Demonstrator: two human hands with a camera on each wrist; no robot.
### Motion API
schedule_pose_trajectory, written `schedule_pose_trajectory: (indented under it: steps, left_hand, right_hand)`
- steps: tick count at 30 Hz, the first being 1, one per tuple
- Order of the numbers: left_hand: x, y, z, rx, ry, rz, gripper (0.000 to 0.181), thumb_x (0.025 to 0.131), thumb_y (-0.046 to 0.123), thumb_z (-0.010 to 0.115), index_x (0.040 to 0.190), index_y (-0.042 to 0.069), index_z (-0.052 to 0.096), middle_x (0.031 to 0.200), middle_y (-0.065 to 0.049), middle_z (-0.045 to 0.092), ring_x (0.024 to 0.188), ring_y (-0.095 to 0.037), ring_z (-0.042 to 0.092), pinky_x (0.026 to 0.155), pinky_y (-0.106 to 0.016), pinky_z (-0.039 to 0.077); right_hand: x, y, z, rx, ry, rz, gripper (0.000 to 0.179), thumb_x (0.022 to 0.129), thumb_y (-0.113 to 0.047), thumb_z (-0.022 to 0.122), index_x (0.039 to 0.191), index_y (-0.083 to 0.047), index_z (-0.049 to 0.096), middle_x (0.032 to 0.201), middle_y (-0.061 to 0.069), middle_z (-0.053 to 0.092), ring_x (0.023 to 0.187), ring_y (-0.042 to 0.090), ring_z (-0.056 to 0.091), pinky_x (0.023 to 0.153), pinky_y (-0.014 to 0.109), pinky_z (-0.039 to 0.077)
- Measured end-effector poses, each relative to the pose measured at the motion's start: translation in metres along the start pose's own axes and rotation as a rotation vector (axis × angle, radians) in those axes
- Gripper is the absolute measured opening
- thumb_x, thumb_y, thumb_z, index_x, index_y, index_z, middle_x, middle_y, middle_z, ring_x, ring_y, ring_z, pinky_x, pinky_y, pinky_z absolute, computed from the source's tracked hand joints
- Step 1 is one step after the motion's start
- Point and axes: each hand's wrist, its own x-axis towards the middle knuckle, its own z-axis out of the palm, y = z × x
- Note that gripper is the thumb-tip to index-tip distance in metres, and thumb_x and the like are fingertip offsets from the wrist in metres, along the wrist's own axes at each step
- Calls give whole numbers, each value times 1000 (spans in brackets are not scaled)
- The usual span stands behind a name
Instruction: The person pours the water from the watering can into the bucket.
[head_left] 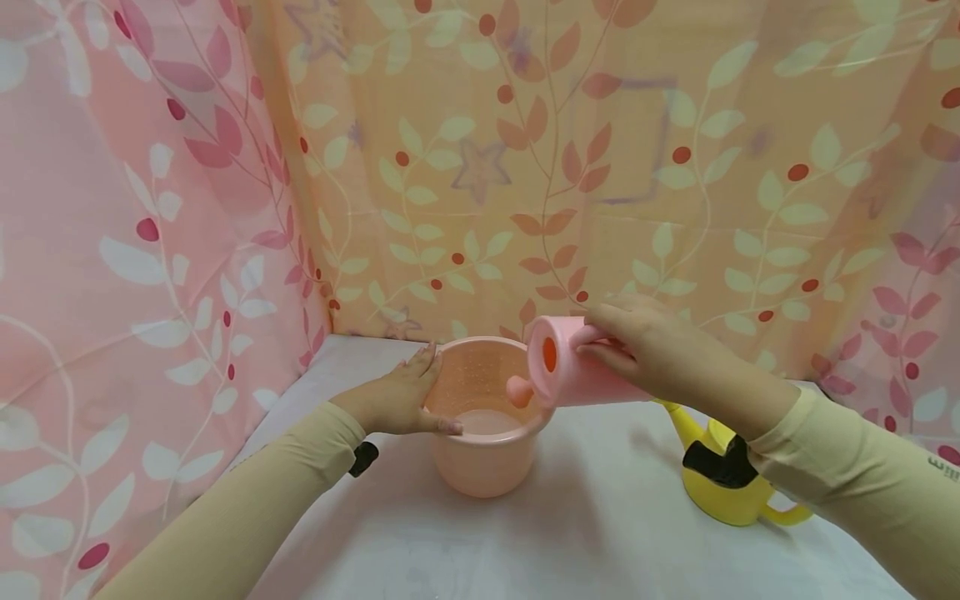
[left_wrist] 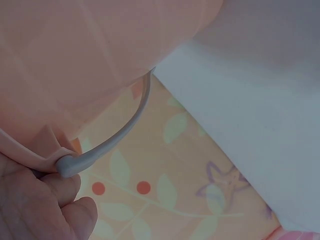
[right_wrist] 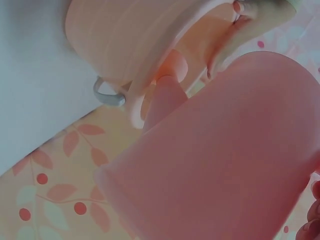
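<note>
A pink watering can (head_left: 600, 382) lies tipped on its side in the air, held at its handle by my right hand (head_left: 660, 354). Its rounded spout head (head_left: 518, 391) reaches over the rim into a light pink bucket (head_left: 483, 467), which stands upright. Beads of liquid dot the bucket's inner wall. My left hand (head_left: 397, 396) holds the bucket's left rim, thumb along the front edge. In the left wrist view, fingertips curl beside the rim near the grey bail handle (left_wrist: 115, 142). The right wrist view shows the can's body (right_wrist: 215, 155) large, hiding most of my right hand.
A yellow watering can (head_left: 723, 492) stands at the right, partly behind my right forearm. White cloth covers the table (head_left: 465, 550). Floral curtains (head_left: 450, 167) enclose the back and sides.
</note>
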Motion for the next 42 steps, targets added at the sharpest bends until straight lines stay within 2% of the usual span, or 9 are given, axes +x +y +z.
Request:
schedule_pose_trajectory:
  steps: [5, 15, 21, 42]
  left_hand:
    - [0, 0, 0, -1, -8, -9, 121, 67, 79, 50, 144, -4, 8, 151, -19, -3, 139, -27, -2, 111, -46, 11]
    - [1, 0, 1, 6, -13, -11, 118, 69, 76, 52, 144, -4, 7, 151, -19, -3, 139, -29, -1, 111, -46, 11]
    - [1, 0, 1, 4, -15, -15, 120, 68, 78, 51, 145, -4, 7, 151, -19, -3, 139, -28, -1, 111, -46, 10]
    - [1, 1, -1, -7, -19, -14, 121, 67, 80, 49, 145, -3, 7, 151, -18, -4, 139, -27, -2, 111, -45, 9]
  right_hand:
    - [-2, 1, -1, -14, 36, 16, 25, 73, -14, 76, 79, -14, 52, 67, -7, 45, 65, 9, 43, 58, 27, 39]
    - [-5, 4, -4, -5, 13, 85, 22, 75, -14, 75, 81, -15, 54, 69, -6, 49, 67, 10, 45, 57, 26, 42]
    - [-10, 9, -5, 22, 48, 85, 21, 75, -10, 74, 79, -15, 55, 70, -8, 49, 68, 8, 44, 57, 25, 42]
    - [-20, 15, -10, 66, 90, 282, 12, 80, -8, 69, 84, -13, 59, 73, -3, 55, 71, 15, 47, 56, 28, 48]
